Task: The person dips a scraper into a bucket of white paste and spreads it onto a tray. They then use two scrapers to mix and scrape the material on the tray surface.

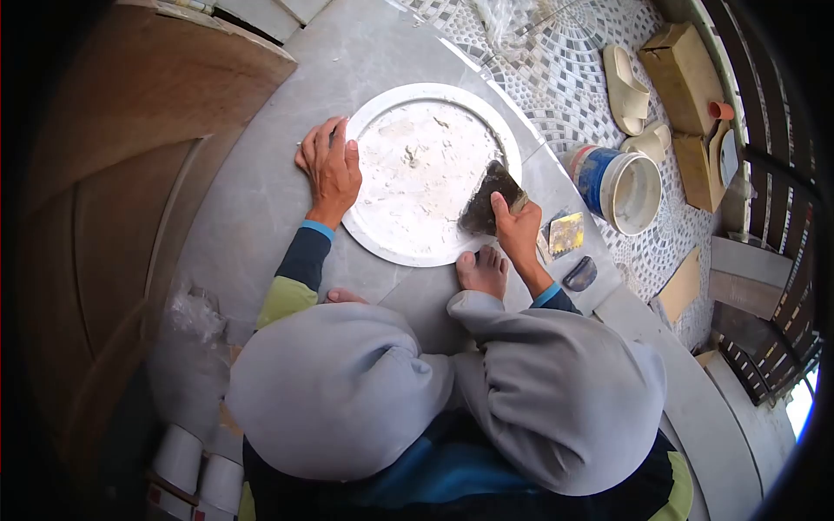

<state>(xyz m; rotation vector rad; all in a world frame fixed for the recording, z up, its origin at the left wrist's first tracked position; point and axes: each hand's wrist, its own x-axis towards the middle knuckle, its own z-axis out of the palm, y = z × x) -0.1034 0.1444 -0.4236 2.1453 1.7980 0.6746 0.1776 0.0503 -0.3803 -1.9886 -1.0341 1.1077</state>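
Observation:
A round white tray (408,208) with a raised rim lies on the grey floor, its inside smeared with whitish paste and small crumbs. My left hand (330,171) rests at the tray's left rim, fingers bent and the thumb against the edge; nothing shows in its fingers. On the right side of the tray, my right hand (519,227) grips a dark, flat, squarish block (486,201), thumb on top, its far end over the tray surface. The fingers under the block are hidden.
Right of my right hand lie a yellow-and-grey pad (566,234) and a dark oval object (580,273). Beyond are a bucket (632,193), beige sandals (627,91) and cardboard boxes (682,78). A brown wooden panel (113,200) stands left. My bare foot (483,273) is near the tray's rim.

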